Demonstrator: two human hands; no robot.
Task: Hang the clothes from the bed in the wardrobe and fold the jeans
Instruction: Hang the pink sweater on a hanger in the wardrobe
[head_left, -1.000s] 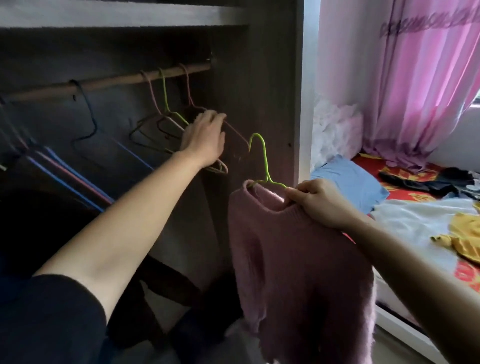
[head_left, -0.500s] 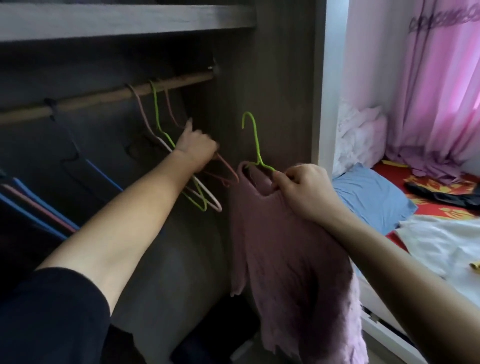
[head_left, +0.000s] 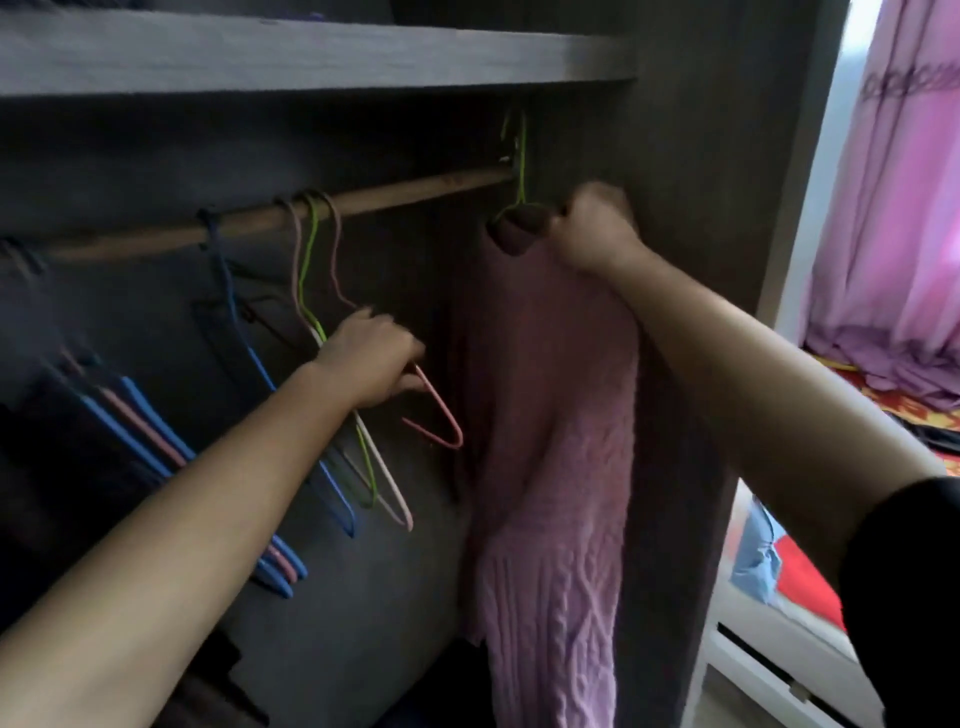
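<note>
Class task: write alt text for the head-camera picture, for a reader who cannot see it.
A person's right hand grips a pink sweater by the neck on a green hanger, its hook at the right end of the wardrobe rail. The left hand holds empty hangers further left.

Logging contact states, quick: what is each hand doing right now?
Left hand: curled round the pink hanger.
Right hand: gripping the sweater at its collar, on the green hanger.

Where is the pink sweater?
In the head view, right of centre inside the wardrobe, the sweater hangs on a green hanger at the right end of the rail, its collar gripped by the right hand.
</note>
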